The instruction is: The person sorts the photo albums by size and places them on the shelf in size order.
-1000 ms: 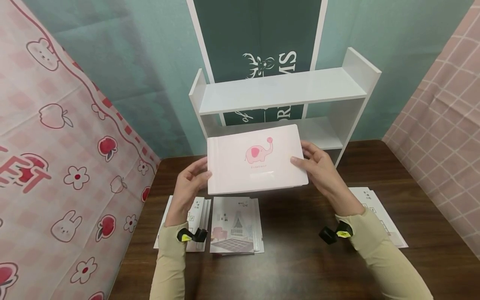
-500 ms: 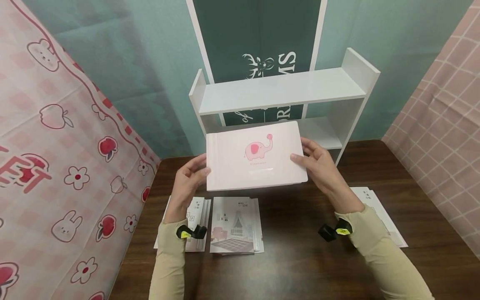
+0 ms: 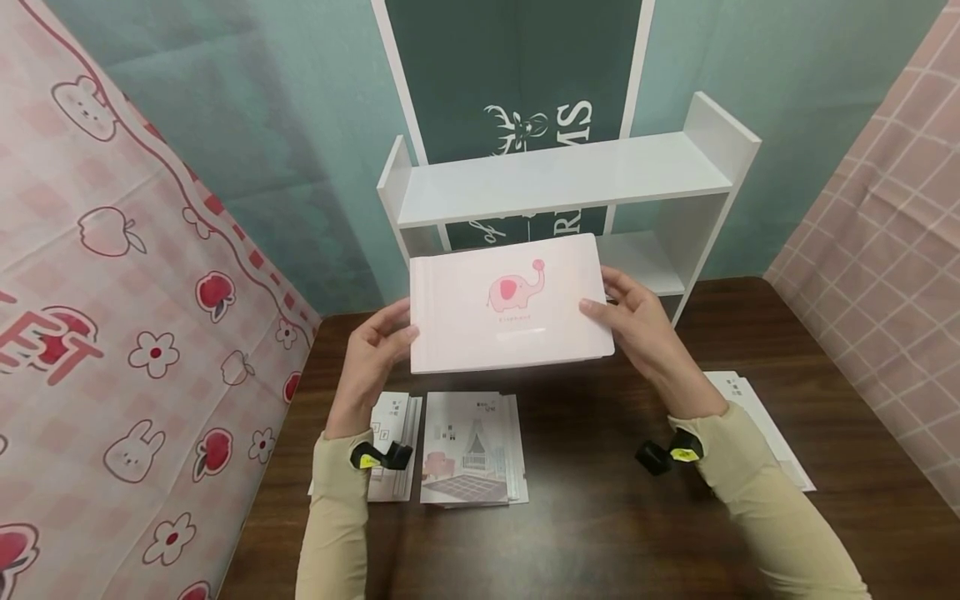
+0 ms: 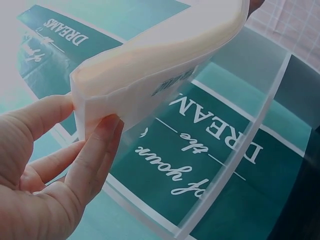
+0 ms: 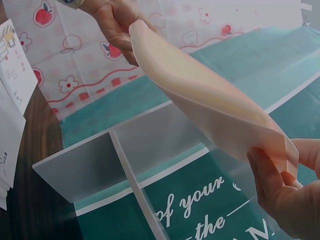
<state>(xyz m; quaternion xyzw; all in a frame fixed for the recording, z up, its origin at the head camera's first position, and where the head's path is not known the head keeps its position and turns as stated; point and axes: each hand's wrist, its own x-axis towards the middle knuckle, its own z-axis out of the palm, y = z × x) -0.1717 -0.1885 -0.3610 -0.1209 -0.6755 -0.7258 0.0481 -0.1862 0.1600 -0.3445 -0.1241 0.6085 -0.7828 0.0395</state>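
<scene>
1. The pink elephant booklet (image 3: 457, 312) is held aloft at the centre of the frame, cover towards the head camera, its right end slightly higher than its left. Compared with one second ago it sits a little higher and slightly further left.
2. The left hand (image 3: 377, 340) grips the booklet's left end, thumb on the front edge and fingers behind. It has risen with the booklet since the earlier frame, keeping the same grip.
3. The right hand (image 3: 636, 321) pinches the right end, thumb on the cover and fingers behind; it too has come up slightly.
4. In both wrist views the booklet's lower side shows as a thick, curved bundle between the two hands.
5. Behind it, the white shelf (image 3: 566, 179) stands in the upper centre, practically unchanged; the raised booklet covers part of its lower level.
6. On the brown desk (image 3: 592, 517), the room-print booklet stack (image 3: 463, 450) lies in the lower centre, as it did before.
7. Just left of it, a second white stack (image 3: 392, 454) keeps its place, partly hidden by the left forearm.
8. At lower right, a white booklet (image 3: 753, 412) lies where it was, partly behind the right sleeve (image 3: 765, 500).
</scene>
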